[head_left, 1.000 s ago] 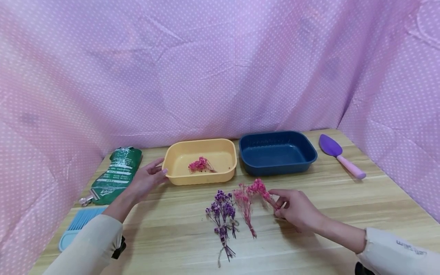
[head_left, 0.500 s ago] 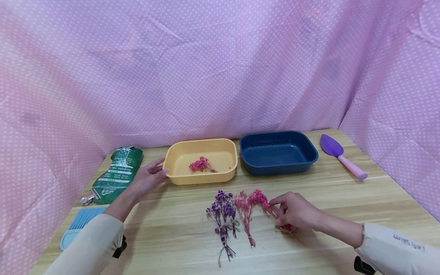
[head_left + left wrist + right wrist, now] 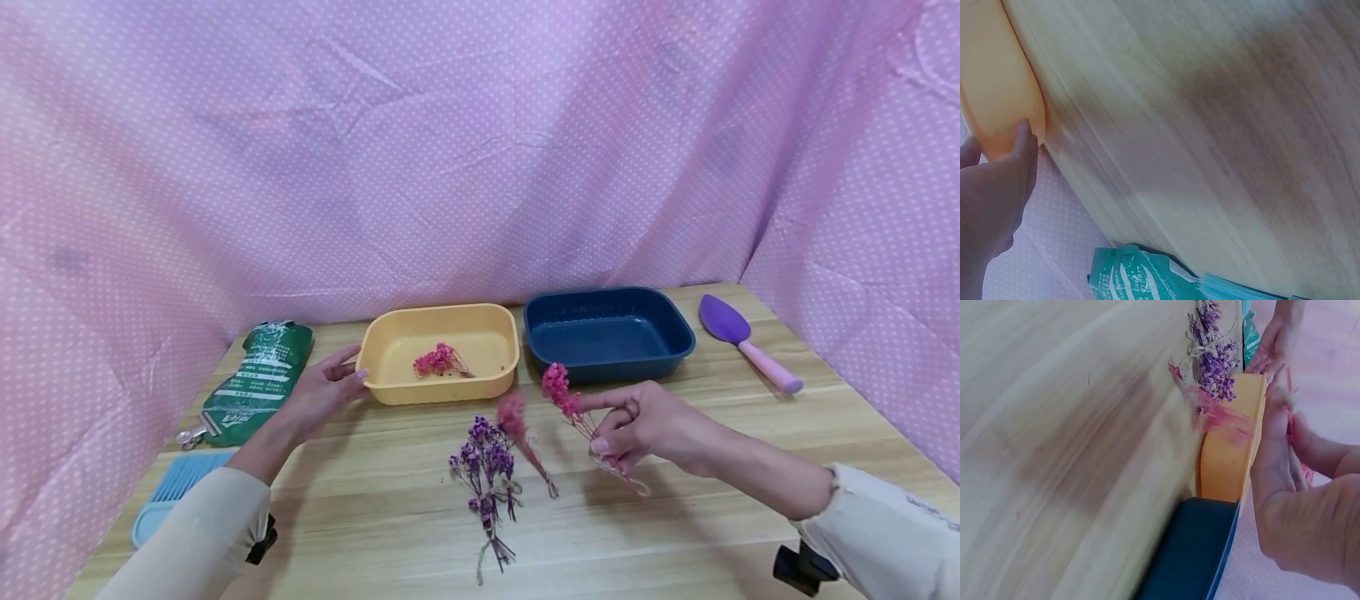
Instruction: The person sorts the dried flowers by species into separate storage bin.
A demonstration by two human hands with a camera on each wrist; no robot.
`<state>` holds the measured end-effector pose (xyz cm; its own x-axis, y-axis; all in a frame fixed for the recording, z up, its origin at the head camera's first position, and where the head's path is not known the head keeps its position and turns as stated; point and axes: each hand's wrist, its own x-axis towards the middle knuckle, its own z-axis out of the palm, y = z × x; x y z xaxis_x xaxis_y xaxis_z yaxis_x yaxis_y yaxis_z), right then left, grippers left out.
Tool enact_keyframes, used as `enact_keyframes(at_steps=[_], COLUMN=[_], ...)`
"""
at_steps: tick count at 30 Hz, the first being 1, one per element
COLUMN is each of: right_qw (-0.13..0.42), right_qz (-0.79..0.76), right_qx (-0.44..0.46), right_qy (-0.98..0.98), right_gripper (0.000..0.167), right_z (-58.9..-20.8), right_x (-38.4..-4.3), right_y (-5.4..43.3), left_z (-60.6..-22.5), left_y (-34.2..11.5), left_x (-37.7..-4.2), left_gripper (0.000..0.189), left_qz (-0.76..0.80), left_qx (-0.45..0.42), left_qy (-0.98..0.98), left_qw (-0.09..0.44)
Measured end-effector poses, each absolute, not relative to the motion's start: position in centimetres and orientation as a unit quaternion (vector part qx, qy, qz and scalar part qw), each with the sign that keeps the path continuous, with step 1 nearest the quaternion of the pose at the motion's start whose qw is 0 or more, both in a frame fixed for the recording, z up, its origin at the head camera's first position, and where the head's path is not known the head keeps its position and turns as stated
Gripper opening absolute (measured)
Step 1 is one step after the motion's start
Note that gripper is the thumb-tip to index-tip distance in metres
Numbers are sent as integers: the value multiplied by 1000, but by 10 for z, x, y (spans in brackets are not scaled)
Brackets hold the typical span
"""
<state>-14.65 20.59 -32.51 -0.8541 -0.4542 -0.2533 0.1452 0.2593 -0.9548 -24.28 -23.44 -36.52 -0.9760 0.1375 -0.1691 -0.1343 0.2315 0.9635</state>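
Observation:
My right hand point(image 3: 645, 429) pinches a small bunch of bright pink dried flowers point(image 3: 558, 387) by its stems, above the table. Just left of it is a paler pink dried bunch point(image 3: 525, 446), its head blurred. A purple dried bunch point(image 3: 483, 467) tied with twine lies beside that one. At the left end of the yellow tray point(image 3: 438, 393), my left hand point(image 3: 322, 392) touches the corner with extended fingers; the left wrist view shows these fingers point(image 3: 1024, 140) against the tray wall. Inside this tray rests another pink sprig point(image 3: 438, 360).
A dark blue tray point(image 3: 607, 367) stands right of the yellow one. Farther right lies a purple scoop with a pink handle point(image 3: 768, 367). On the left are a green bag point(image 3: 258, 379) with a metal clip and a light blue brush point(image 3: 176, 492). Pink dotted cloth point(image 3: 480, 150) hangs behind.
My right hand has raised the bright pink bunch from the table. The paler pink bunch has shifted up and left, toward the purple one. My left hand stays at the yellow tray.

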Motion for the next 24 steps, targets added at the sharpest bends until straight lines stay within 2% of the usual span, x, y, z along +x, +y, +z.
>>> enact_keyframes(at_steps=[6,14,24], right_qw=[273,264,251], right_qz=[-625,-645,-649], right_qx=[-108,-107,-125], right_qy=[723,709,707], right_gripper=[65,65,60], right_z=[-331,-330,-323], right_x=[-145,-155,-183], right_y=[206,197,170], left_z=[-366,-366,-366], left_y=[-235,-235,-234], left_x=[-242,-243,-244], left_gripper=[65,65,65], left_qz=[618,620,622], left_qx=[5,6,1], left_qy=[778,776,776], left_qw=[110,110,107])
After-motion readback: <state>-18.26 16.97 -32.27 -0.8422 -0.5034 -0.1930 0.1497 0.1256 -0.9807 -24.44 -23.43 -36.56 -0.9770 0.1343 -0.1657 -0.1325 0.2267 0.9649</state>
